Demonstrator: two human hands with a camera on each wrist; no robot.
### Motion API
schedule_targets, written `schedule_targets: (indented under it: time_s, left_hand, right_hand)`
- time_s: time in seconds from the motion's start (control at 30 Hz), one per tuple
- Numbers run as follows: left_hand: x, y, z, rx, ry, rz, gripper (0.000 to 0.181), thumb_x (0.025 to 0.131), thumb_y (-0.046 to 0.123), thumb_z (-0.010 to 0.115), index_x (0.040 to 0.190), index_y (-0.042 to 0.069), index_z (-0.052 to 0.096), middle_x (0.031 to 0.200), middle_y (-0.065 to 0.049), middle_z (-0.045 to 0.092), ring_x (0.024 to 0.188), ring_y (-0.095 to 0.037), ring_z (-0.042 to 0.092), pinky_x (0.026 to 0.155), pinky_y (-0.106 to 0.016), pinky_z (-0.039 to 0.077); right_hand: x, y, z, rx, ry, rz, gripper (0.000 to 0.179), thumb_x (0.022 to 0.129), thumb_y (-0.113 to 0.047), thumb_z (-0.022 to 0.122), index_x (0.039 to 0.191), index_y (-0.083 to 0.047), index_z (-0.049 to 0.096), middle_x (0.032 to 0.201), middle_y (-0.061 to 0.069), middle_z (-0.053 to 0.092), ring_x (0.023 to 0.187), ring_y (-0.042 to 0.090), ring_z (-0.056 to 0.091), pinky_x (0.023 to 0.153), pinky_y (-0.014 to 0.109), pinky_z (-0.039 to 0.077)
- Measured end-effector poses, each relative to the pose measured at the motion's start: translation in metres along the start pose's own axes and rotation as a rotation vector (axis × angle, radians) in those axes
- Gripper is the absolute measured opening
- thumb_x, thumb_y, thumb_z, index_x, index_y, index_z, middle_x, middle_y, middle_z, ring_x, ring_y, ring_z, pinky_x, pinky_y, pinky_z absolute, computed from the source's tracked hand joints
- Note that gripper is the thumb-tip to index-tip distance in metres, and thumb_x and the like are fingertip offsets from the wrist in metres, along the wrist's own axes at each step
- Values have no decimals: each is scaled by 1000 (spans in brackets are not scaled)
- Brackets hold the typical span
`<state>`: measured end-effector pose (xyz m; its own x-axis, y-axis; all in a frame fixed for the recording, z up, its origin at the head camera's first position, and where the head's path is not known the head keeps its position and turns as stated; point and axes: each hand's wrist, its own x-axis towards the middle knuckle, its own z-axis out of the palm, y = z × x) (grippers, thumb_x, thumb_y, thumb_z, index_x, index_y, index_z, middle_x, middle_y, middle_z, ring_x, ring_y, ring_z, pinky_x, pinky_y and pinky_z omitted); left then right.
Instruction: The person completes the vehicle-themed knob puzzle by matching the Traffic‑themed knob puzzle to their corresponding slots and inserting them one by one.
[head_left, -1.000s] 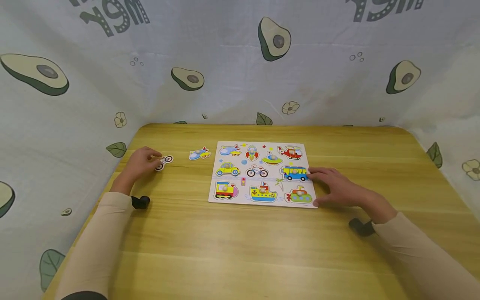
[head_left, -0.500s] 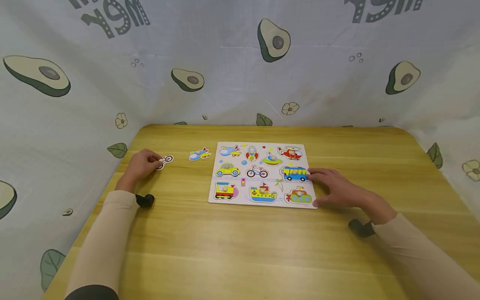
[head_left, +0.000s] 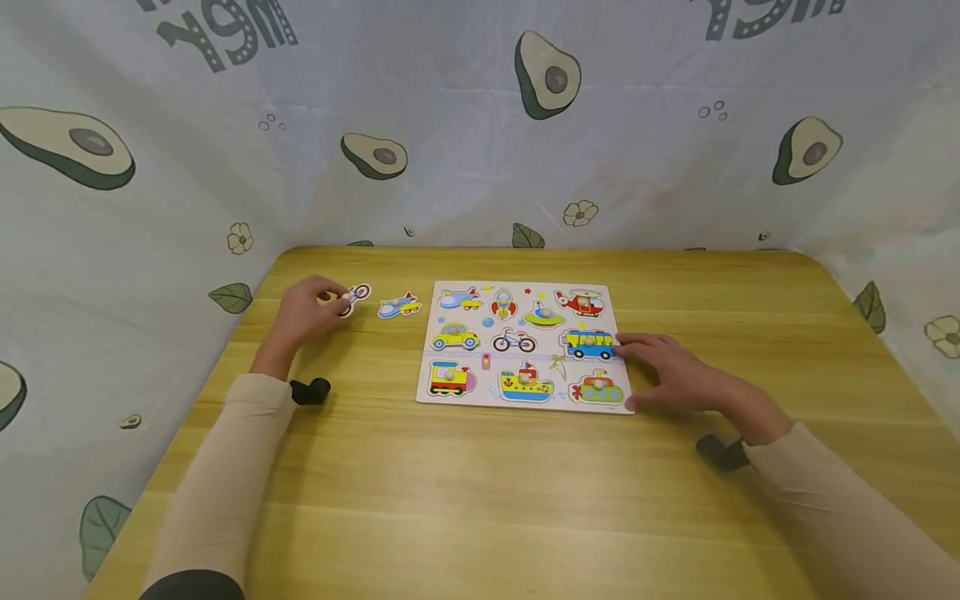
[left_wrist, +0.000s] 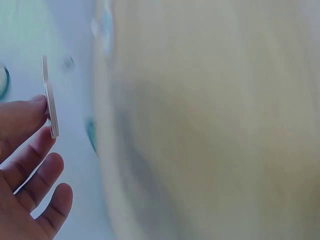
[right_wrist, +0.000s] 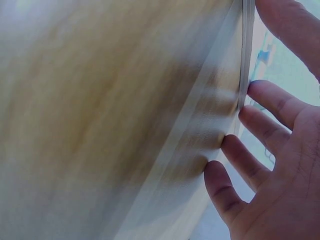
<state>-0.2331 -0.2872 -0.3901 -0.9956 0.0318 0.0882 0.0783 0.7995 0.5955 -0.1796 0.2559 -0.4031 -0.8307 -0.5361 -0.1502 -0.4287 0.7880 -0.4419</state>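
Note:
My left hand (head_left: 306, 310) pinches a flat bicycle puzzle piece (head_left: 361, 293) between thumb and index finger, near the table's far left. In the left wrist view the bicycle piece shows edge-on as a thin slab, and the other fingers are spread below it. An airplane puzzle piece (head_left: 400, 306) lies just right of that hand, left of the white puzzle board (head_left: 486, 389). My right hand (head_left: 671, 375) rests at the board's right edge, thumb near the lower corner and fingertips beside the bus piece (head_left: 589, 343). In the right wrist view its fingertips (right_wrist: 259, 90) touch the edge.
Knobbed pieces sit in the board, among them a car (head_left: 454, 337), a train (head_left: 450, 378), a boat (head_left: 526, 385) and a helicopter (head_left: 581, 305). The board's airplane and bicycle places show pictures without knobs. A patterned curtain (head_left: 450, 200) hangs behind the wooden table (head_left: 480, 500).
My left hand has lifted the bicycle piece and carried it right and away from me, close to the airplane piece. The right hand and the board have stayed in place.

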Motion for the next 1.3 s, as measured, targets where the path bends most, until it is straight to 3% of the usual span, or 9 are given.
schedule_targets:
  time_s: [0.13, 0.27, 0.53, 0.7, 0.87, 1.03, 1.2, 1.3]
  left_hand:
    - [6, 32, 11, 28, 14, 164, 20, 95, 15, 65, 106, 0, 72, 121, -20, 64, 109, -40, 59, 95, -55, 49]
    - [11, 62, 29, 39, -37, 261, 17, 94, 16, 65, 102, 3, 74, 116, -16, 66, 102, -35, 61, 90, -50, 51]
    - [22, 111, 75, 48, -250, 285, 18, 94, 21, 67, 105, 10, 75, 118, -6, 64, 100, -23, 60, 85, -36, 53]
    - [28, 132, 97, 48, -318, 314, 18, 95, 21, 66, 106, 11, 76, 120, -5, 65, 101, -22, 60, 87, -35, 53]
    - [30, 147, 111, 81, -378, 379, 20, 95, 20, 65, 109, 11, 76, 118, -6, 65, 102, -22, 61, 91, -36, 52]
    - [28, 151, 121, 102, -430, 405, 19, 94, 18, 66, 109, 11, 77, 116, -5, 66, 99, -20, 60, 91, -36, 52]
    - [28, 151, 127, 95, -439, 449, 18, 94, 16, 66, 107, 10, 77, 113, -6, 68, 93, -19, 59, 116, -44, 38]
    - [29, 151, 130, 100, -443, 479, 17, 94, 15, 66, 105, 10, 77, 109, -6, 68, 90, -19, 57, 114, -43, 38]
  right_hand:
    - [0, 1, 0, -2, 2, -3, 83, 77, -36, 83, 142, 1, 49, 154, 23, 38, 138, 49, 31, 110, 69, 29]
    - [0, 2, 1, -9, 5, -10, 83, 77, -36, 83, 143, 1, 49, 154, 23, 38, 137, 49, 31, 110, 68, 29]
    - [0, 3, -1, -8, 5, -9, 83, 77, -37, 83, 143, 1, 49, 154, 23, 38, 138, 48, 31, 110, 68, 30]
    - [0, 2, -1, -7, -1, -1, 84, 78, -38, 83, 144, 1, 48, 155, 23, 37, 138, 48, 30, 110, 68, 29]
    - [0, 1, 0, -3, 0, 4, 84, 78, -37, 83, 144, 0, 48, 155, 22, 37, 139, 49, 30, 110, 69, 29]
    - [0, 1, 1, 2, -3, -1, 83, 78, -36, 83, 144, 0, 48, 155, 22, 37, 139, 49, 30, 110, 69, 29]
    - [0, 1, 0, 3, -2, -1, 83, 78, -35, 83, 144, 0, 48, 155, 22, 37, 139, 48, 30, 110, 68, 29]
    - [0, 1, 0, 2, 5, -6, 83, 77, -35, 83, 143, 1, 48, 154, 22, 38, 138, 48, 30, 110, 67, 30]
